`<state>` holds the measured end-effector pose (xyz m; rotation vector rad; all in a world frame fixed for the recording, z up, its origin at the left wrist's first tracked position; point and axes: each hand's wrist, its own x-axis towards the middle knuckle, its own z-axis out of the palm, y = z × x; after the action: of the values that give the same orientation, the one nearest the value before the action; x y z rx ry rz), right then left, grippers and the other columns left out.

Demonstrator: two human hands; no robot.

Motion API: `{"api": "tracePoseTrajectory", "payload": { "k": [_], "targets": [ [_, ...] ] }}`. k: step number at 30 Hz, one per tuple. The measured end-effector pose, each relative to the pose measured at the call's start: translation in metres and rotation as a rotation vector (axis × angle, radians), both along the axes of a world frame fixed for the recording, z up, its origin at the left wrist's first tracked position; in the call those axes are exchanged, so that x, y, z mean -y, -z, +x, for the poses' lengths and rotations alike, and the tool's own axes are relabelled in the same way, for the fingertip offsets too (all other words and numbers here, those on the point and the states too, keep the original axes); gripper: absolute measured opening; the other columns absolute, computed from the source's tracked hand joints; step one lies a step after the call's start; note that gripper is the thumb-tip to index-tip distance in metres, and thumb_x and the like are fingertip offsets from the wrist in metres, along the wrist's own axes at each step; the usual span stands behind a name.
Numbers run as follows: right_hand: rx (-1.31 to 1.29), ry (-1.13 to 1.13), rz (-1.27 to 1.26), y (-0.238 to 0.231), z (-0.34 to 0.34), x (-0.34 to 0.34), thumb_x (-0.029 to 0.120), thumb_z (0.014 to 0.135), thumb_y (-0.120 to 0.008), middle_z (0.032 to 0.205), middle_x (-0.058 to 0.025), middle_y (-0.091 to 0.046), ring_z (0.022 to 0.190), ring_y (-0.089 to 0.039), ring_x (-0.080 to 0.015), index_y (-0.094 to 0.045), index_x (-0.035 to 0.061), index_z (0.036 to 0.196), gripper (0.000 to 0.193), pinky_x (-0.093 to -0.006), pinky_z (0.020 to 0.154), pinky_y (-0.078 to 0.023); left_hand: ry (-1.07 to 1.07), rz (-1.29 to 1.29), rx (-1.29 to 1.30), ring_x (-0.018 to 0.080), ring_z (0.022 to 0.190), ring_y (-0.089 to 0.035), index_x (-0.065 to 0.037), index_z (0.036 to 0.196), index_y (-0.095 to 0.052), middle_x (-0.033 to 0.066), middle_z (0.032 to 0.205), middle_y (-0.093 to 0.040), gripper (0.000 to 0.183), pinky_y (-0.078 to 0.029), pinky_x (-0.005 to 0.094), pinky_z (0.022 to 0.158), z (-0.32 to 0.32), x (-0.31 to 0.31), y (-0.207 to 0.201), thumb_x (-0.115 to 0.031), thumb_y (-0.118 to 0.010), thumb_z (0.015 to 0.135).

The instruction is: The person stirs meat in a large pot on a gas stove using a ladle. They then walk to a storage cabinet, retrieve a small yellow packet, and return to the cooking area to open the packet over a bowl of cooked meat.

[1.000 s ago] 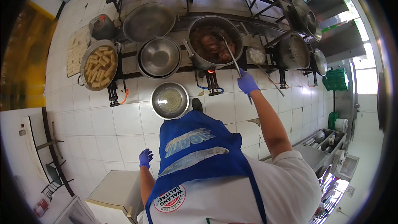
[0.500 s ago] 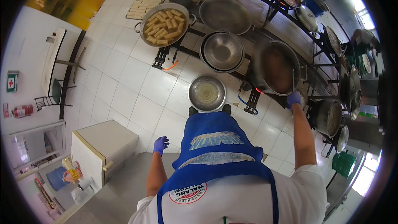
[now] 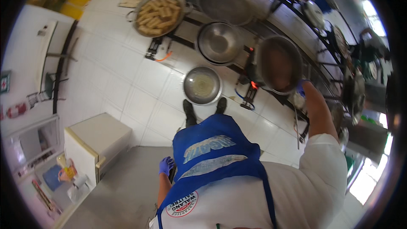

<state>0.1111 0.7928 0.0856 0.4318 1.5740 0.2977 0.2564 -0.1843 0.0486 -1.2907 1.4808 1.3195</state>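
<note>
- I've got the right hand [image 3: 301, 88] at the big pot [image 3: 271, 42], too blurry to tell its grip
- left hand [image 3: 166, 166] beside the apron [image 3: 216, 133], can't tell either

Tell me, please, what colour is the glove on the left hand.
The glove on the left hand is bluish purple, as the head view shows.

Right arm [image 3: 318, 108] reaches forward, grip [image 3: 301, 88] partly hidden; left hand [image 3: 165, 166] low, apparently half-curled.
</note>
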Motion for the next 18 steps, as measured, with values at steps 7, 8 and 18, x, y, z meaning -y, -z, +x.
{"api": "tracePoseTrajectory", "payload": {
  "k": [7, 8, 18],
  "targets": [
    [-0.383, 0.627, -0.337, -0.061, 0.092, 0.022, 0.010, 0.081, -0.072, 0.065, -0.0086, -0.066, 0.047, -0.058, -0.0175, -0.073, 0.0045, 0.080, 0.006, -0.0375, 0.046, -0.047, 0.179, 0.068, 0.118, 0.0218, 0.091, -0.069, -0.012, 0.128, -0.063, 0.0078, 0.114, -0.072, 0.037, -0.052, 0.0379, 0.076, 0.005, 0.002, 0.032, -0.034, -0.050, 0.102],
    [-0.495, 0.842, -0.306, -0.074, 0.103, 0.035, 0.008, 0.082, -0.071, 0.063, -0.0084, -0.063, 0.046, -0.057, -0.0170, -0.072, 0.0036, 0.083, 0.005, -0.0365, 0.043, -0.045, 0.206, 0.069, 0.126, 0.0222, 0.093, -0.069, -0.012, 0.129, -0.063, 0.0079, 0.116, -0.071, 0.038, -0.052, 0.0385, 0.077, -0.004, 0.004, 0.036, -0.034, -0.050, 0.102],
    [-0.832, 1.339, -0.295, -0.134, 0.163, 0.089, 0.005, 0.088, -0.069, 0.067, -0.0058, -0.053, 0.044, -0.051, -0.0152, -0.055, 0.0016, 0.125, 0.040, -0.0327, 0.041, -0.043, 0.400, 0.017, 0.023, 0.0245, 0.104, -0.069, -0.014, 0.136, -0.060, 0.0097, 0.128, -0.069, 0.042, -0.053, 0.0420, 0.085, -0.105, -0.011, 0.034, -0.037, -0.048, 0.103]
  ]
}}
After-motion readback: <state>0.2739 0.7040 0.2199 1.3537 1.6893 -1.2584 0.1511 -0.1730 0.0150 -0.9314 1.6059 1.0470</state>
